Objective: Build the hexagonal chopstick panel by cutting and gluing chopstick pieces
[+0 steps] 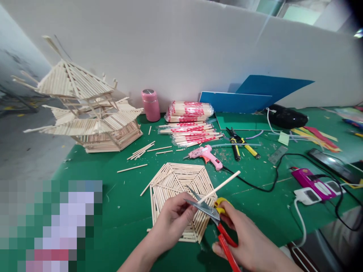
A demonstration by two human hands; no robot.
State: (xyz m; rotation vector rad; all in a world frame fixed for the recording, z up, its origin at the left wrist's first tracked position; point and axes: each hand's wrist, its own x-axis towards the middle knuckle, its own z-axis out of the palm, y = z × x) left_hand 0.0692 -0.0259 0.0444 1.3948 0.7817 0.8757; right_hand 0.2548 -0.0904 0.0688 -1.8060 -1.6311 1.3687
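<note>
Hexagonal stick panel (178, 189) on table (119, 211), under both hands. Glue gun (204, 154) at its 1 o'clock, pliers (241, 145) right of that. Stick tower (85, 109) at 10 o'clock. Chopstick packs (188, 124) at 12, cup (151, 105) left of them. Power strip (312, 189) at 3.

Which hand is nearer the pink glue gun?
Right. The right hand, working the scissors, lies below the glue gun; the left hand, pinching the stick, lies below it and further left.

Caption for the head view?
Left hand holds a wooden stick between red-handled scissors in right hand, above a hexagonal stick panel.
</note>
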